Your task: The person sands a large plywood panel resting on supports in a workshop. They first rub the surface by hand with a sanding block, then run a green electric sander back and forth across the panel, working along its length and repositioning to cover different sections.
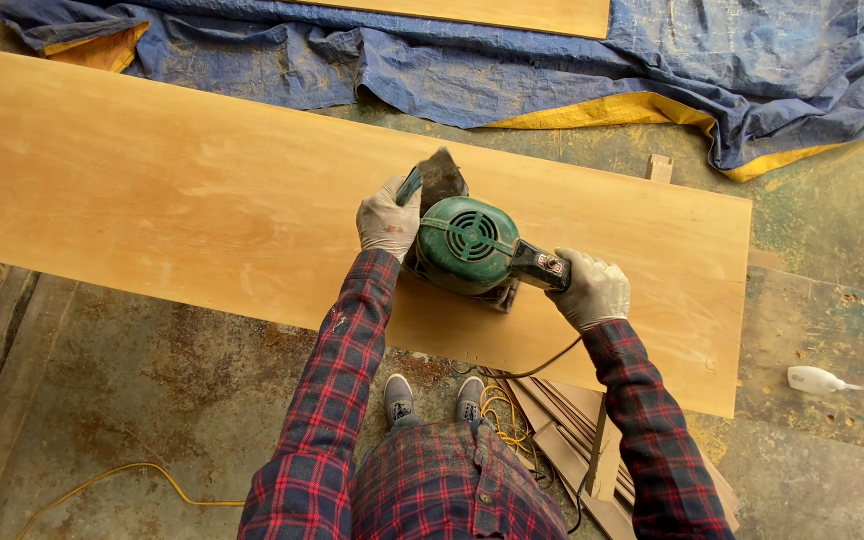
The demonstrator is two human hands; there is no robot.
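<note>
Plywood board [202,210] lying flat across stained concrete floor [132,400], yellow cord [132,472] trailing at lower left. Left hand [388,218], gloved, fingers wrapped around front grip of green sander [464,245] resting on board near its front edge; right hand [592,290], gloved, closed around rear handle. Blue tarp [552,60] crumpled beyond board; white object [818,380] on floor at far right.

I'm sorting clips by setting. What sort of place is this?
Probably a woodworking shop or site. A long wooden board lies over a stained concrete floor, both gloved hands hold a green electric sander on it, and a blue tarp is crumpled behind.
</note>
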